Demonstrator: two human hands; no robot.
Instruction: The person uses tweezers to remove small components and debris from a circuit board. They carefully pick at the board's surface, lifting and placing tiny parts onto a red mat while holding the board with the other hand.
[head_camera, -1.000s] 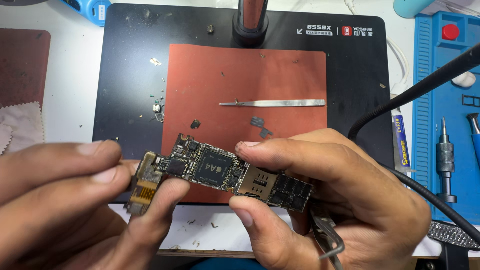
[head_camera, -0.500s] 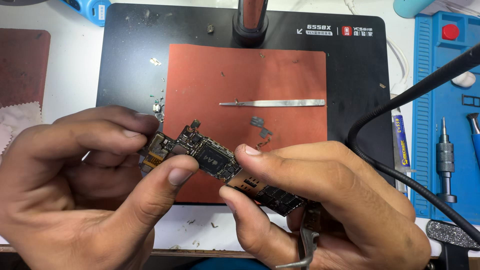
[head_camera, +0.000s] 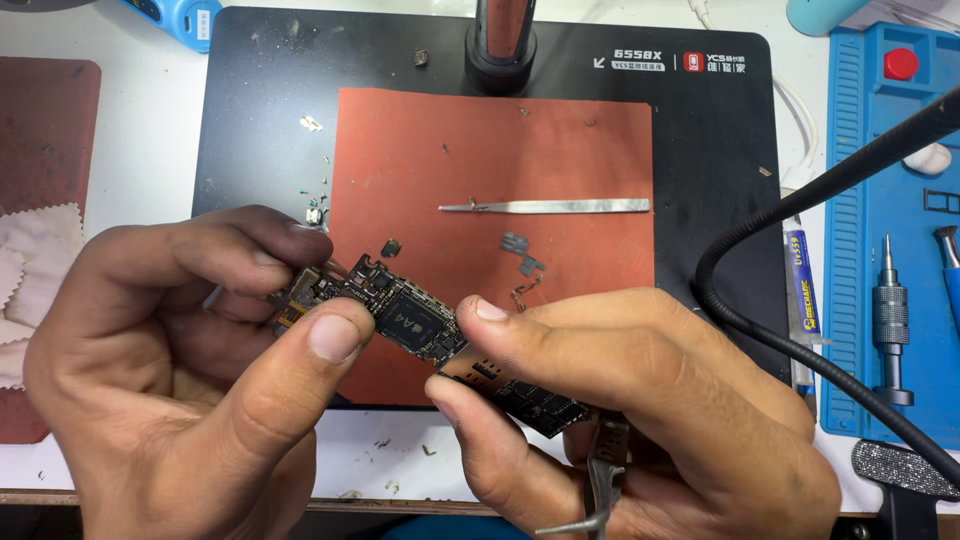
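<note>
1. One long, thin circuit board (head_camera: 430, 335) is held up in the air over the bottom edge of the red mat (head_camera: 560, 150). It tilts down to the right.
2. The board is dark, with many tiny parts, one big black square chip in its middle and a gold tab on its left end.
3. The left hand (head_camera: 170, 380) pinches the board's left end. Its thumb and first finger are pressed tight on it.
4. The right hand (head_camera: 650, 410) pinches the right half, thumb below and finger on top. One metal tool (head_camera: 600, 480) also hangs from this hand.
5. On the red mat lie one flat metal strip (head_camera: 545, 207) and a few small metal bits (head_camera: 520, 250).
6. The red mat sits on one black pad (head_camera: 260, 120).
7. One blue tray (head_camera: 890, 250) lies by the pad's right edge, with one screwdriver (head_camera: 888, 320) in it.
</note>
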